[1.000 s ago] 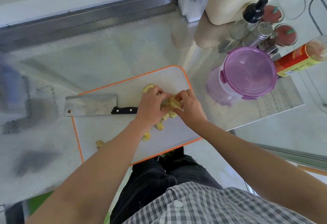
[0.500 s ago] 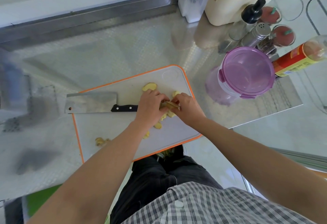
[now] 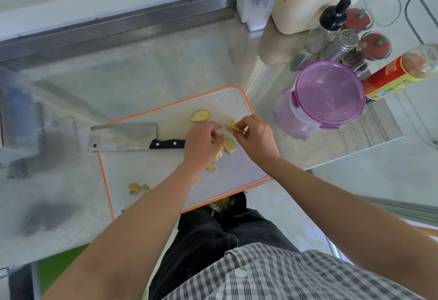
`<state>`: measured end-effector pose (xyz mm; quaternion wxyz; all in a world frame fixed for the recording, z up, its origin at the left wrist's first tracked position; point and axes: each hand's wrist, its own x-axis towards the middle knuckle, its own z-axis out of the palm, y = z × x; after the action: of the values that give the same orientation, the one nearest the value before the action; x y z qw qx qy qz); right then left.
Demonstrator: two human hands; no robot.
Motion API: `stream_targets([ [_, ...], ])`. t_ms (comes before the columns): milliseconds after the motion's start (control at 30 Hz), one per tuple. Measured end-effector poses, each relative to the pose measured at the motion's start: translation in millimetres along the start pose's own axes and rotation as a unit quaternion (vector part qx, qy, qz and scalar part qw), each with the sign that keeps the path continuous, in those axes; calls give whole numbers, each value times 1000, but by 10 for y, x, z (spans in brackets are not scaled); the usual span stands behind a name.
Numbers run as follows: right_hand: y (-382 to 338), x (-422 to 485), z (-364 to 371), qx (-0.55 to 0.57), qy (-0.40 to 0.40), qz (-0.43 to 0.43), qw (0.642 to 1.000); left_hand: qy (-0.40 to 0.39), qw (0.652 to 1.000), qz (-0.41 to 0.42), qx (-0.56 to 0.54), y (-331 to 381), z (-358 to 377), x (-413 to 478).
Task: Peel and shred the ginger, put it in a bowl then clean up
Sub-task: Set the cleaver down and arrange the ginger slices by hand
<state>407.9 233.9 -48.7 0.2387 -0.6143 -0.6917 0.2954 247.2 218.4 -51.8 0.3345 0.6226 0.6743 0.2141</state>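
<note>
A white cutting board [image 3: 151, 176] with an orange rim lies on the steel counter. Pale yellow ginger slices lie scattered on it, one [image 3: 199, 115] near the far edge, another [image 3: 230, 145] between my hands. My right hand [image 3: 257, 137] pinches a few stacked ginger slices [image 3: 231, 127] just above the board. My left hand [image 3: 203, 143] hovers beside them with curled fingers, fingertips at the stack. A cleaver [image 3: 123, 137] with a black handle lies flat across the board's left part. Ginger scraps [image 3: 136, 188] sit near the board's front left.
A purple lidded container [image 3: 329, 93] stands right of the board. Behind it are a shaker [image 3: 343, 43], a dark-capped bottle [image 3: 331, 18], red-lidded jars, a red-labelled bottle [image 3: 398, 74] and a cream basket [image 3: 305, 8]. The counter's front edge runs under the board, my legs below.
Both hands shifted slightly toward the far right of the board, lifting a small stack of slices. A slice near the far edge, earlier partly covered, now lies exposed.
</note>
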Motion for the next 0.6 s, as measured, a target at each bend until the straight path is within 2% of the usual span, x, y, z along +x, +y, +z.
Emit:
stream_targets([
  [133,-4,4,-54,64,-5,68,996,-10,1000,-19,-16,65,38,31],
  [300,-16,-25,-107,136,-63,152,977,-5,985,-103,-137,190,60,87],
  [467,-89,-44,-80,178,-76,169,966,9,928,-199,-316,161,99,59],
  [533,-112,-39,-63,162,-47,153,974,11,897,-227,-378,187,89,61],
  [600,-104,-31,-56,107,4,95,990,-3,866,-244,-437,237,46,64],
])
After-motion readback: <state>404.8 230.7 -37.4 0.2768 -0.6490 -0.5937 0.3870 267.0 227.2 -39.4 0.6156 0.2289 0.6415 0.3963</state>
